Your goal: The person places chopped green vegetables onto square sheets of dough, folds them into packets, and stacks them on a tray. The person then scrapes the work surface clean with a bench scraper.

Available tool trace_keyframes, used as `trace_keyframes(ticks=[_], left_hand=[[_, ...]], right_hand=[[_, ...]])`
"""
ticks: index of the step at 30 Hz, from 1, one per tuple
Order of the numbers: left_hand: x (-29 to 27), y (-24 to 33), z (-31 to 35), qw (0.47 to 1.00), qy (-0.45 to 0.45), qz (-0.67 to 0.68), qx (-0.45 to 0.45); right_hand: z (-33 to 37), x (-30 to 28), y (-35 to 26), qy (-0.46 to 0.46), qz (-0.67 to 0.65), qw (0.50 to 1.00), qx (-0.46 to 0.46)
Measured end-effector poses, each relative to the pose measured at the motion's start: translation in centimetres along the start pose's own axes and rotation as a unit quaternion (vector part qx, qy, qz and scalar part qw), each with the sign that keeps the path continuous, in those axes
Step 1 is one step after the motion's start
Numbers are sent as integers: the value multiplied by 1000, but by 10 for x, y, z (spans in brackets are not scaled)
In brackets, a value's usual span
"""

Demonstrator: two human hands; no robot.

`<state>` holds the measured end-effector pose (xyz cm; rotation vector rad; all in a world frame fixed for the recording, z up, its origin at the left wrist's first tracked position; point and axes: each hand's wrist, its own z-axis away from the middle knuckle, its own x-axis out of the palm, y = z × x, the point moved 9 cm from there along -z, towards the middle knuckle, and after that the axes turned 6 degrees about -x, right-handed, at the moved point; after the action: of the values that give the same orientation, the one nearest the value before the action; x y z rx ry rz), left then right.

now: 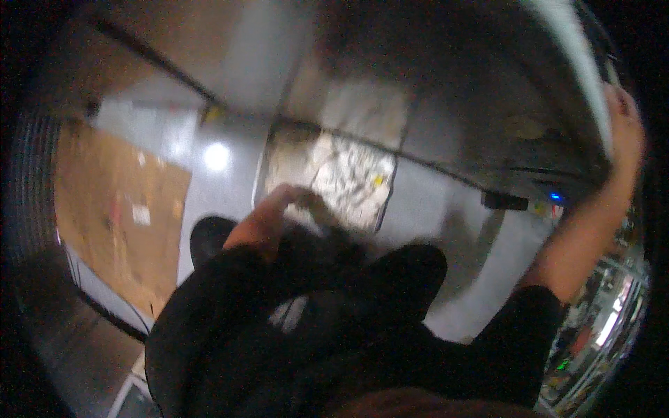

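My left hand (298, 197) reaches down in the middle, over the near left part of a shallow open box (259, 174). Motion blur smears its fingers, and whether they hold anything cannot be made out. Crumpled whitish material (348, 171) with a small yellow spot fills the right part of the box, beside that hand. Far to the right, my right hand (626, 115) is raised, its fingers curled at the edge of a long pale panel (568, 35).
A flat brown cardboard sheet (118, 209) lies on the grey floor (223, 184) at the left. Dark bars (157, 59) cross beyond the box. A black block (504, 201) sits right of it, near a blue light (555, 196). Cluttered shelving (603, 327) lines the lower right.
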<state>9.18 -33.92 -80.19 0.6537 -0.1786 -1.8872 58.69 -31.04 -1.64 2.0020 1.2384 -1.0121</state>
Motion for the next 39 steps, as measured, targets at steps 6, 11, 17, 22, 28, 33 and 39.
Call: trace_keyframes(ticks=[6, 11, 17, 22, 28, 33, 39], left_hand=[[-230, 136, 305, 944, 272, 183, 21], [-352, 282, 541, 870, 378, 201, 244], [-458, 378, 591, 780, 583, -22, 227], [-484, 395, 551, 770, 590, -132, 202], [-482, 381, 528, 779, 586, -167, 148], [-488, 385, 526, 791, 573, -172, 130], [-489, 385, 535, 784, 580, -146, 166]], right_hand=[[32, -5, -28, -11, -28, 998, 51], [25, -5, -35, -28, -30, 997, 70], [21, -1, -46, -194, -19, 979, 54], [29, -31, -64, -328, -133, 928, 114], [12, -34, 6, -329, -123, 928, 125], [-29, 7, 96, -345, -4, 917, 198], [-84, 73, 5, -398, -65, 911, 92]])
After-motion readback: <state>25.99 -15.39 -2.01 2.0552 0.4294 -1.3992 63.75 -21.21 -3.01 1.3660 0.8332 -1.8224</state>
